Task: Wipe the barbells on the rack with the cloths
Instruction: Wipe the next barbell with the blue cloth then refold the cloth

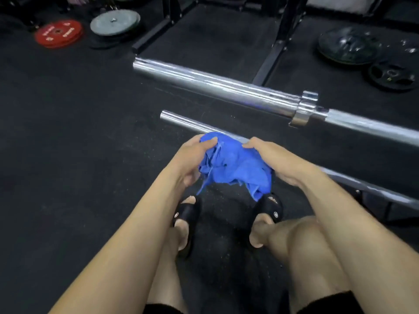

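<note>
Blue and soft, the cloth (pixel 235 166) is bunched up between two hands, just above a thin silver bar (pixel 181 122). The left hand (pixel 192 159) grips the left side of the cloth, with its fingers curled over the top edge. The right hand (pixel 272 159) grips the right side, with its fingers tucked into the folds. A loose corner of the cloth hangs down toward the feet. The thin bar runs from its bare end on the left, goes under the cloth, and comes out again on the right past the wrist. Behind it is a fat shiny barbell (pixel 215 85) with a thick sleeve and a silver collar (pixel 305 108) near the right. Both bars slant down to the right, near each other but not touching. A black rack (pixel 278 39) stands behind them on the dark rubber floor (pixel 68 132). A red weight plate (pixel 57 32) and a grey weight plate (pixel 114 23) lie flat on the floor far off at the top left. Black weight plates (pixel 349 45) lie at the top right. The person is sitting, with bare knees showing, and wears black sandals (pixel 187 214) on both feet.
</note>
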